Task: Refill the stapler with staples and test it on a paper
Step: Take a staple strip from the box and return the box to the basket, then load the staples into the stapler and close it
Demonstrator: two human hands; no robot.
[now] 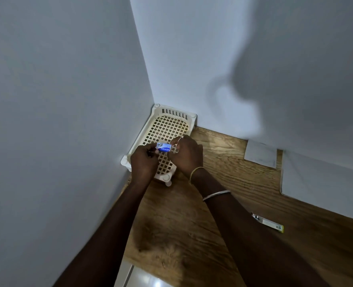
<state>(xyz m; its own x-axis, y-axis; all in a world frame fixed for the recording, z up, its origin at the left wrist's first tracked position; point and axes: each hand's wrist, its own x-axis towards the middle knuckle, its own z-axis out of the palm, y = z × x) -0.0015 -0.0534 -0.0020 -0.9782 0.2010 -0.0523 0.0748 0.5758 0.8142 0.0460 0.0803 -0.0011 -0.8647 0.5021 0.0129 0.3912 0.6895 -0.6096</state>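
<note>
A small blue staple box (pixel 163 147) is held between both hands above a cream plastic rack (pixel 167 125) in the corner of the wooden table. My left hand (pixel 143 161) pinches its left end and my right hand (pixel 187 153) grips its right end. The stapler (pixel 267 222), silver with a yellow tip, lies on the table to the right of my right forearm. A small sheet of paper (pixel 259 154) leans against the wall behind it. Whether the box is open cannot be made out.
White walls close in on the left and at the back. A larger white sheet (pixel 324 183) lies at the right against the wall. The wooden table (pixel 181 230) ends at its near left edge over a light floor (pixel 148 280).
</note>
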